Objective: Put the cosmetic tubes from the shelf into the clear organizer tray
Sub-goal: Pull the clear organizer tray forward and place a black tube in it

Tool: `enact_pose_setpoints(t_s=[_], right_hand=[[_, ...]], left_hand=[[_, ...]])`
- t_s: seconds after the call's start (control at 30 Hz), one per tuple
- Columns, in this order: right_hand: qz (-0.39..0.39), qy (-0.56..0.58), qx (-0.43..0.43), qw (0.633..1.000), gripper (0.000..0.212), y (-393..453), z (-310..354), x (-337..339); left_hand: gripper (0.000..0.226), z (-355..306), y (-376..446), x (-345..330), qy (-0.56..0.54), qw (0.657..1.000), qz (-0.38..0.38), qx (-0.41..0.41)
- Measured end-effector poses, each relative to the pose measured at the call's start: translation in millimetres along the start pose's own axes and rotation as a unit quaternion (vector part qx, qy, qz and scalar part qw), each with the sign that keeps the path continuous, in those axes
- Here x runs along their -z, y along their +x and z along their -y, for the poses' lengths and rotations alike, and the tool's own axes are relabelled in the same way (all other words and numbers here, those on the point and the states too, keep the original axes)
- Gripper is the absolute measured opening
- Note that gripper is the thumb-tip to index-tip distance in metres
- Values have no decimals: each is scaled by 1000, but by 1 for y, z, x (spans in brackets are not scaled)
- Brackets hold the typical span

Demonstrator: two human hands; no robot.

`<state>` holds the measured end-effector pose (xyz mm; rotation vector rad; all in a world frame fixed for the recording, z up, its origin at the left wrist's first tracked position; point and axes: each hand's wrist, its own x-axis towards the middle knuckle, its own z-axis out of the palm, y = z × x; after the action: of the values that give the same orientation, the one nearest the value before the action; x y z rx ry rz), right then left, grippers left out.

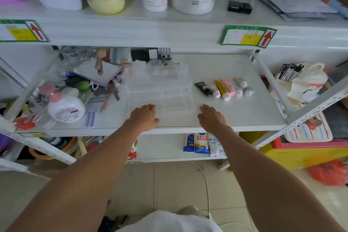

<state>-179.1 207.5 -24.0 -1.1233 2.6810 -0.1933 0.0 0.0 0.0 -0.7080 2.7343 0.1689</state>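
Both arms are stretched toward the middle shelf (244, 117). The left hand (144, 117) is laid palm down at the near left corner of the clear organizer tray (162, 88), with its fingers curled against the tray's front edge; nothing is gripped in it, though whether the fingertips are pressed on the plastic cannot be told. The right hand (211, 117) is laid palm down on the bare shelf just beside the tray's near right corner, fingers loosely bent and empty.

Beyond the right hand and slightly to its outer side, the cosmetic tubes (226, 88) are seen lying in a tight row on the shelf, caps pointing toward the person: a black tube (203, 88) nearest the tray, then a yellow tube (221, 88), a pink tube (228, 85) and several pale ones. The row is kept apart from both hands and outside the tray. To the outer side of the left hand, a pump bottle (66, 107) is seen standing among clutter.
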Motion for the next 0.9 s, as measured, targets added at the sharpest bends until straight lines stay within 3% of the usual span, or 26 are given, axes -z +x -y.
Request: enact_pose_setpoints(t_s=[0.17, 0.33, 0.5, 0.63, 0.77, 0.9], right_hand=[[-52, 6, -38, 998, 30, 19, 4, 14], [-157, 0, -103, 982, 24, 77, -9, 60], [-57, -80, -75, 992, 41, 126, -15, 78], [7, -134, -55, 989, 37, 149, -8, 67], [9, -165, -53, 985, 46, 149, 4, 64], [-9, -150, -78, 986, 34, 134, 15, 70]], left_hand=[[44, 6, 4, -14, 7, 999, -51, 2], [41, 11, 10, -14, -16, 997, -75, -1], [46, 3, 12, -16, -29, 995, -90, 11], [46, -1, 10, -17, -36, 994, -98, 31], [51, 3, 8, -24, -41, 993, -105, 33], [42, 12, 10, -36, -48, 990, -132, 19]])
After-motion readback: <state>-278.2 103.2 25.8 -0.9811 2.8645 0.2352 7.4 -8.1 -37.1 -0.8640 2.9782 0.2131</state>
